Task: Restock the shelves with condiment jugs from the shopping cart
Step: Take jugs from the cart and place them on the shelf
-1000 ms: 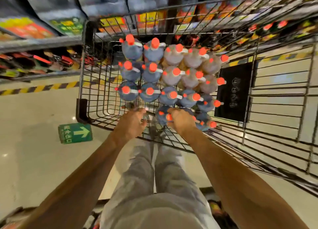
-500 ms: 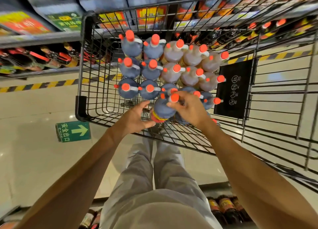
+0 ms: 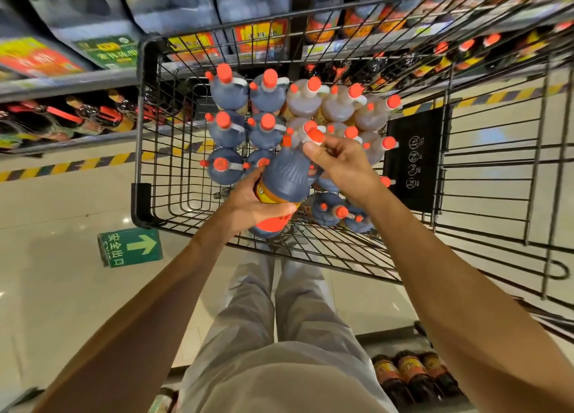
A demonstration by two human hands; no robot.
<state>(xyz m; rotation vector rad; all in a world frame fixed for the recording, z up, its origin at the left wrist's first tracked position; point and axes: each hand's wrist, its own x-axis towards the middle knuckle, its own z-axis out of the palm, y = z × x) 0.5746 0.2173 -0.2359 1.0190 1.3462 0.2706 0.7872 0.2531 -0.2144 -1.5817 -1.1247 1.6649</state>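
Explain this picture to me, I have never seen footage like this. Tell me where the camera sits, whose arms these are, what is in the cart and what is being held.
There is no machine here. A person wears one wide-angle camera on the head, looking down, so you see their own arms and trousers. The left hand grips the lower body of a dark jug, and the right hand holds its neck just under the red cap. The jug is tilted, above the wire shopping cart. In the cart stand more red-capped jugs: dark ones to the left, paler amber ones to the right. Stocked shelves run behind the cart, and a green arrow sign lies on the floor.
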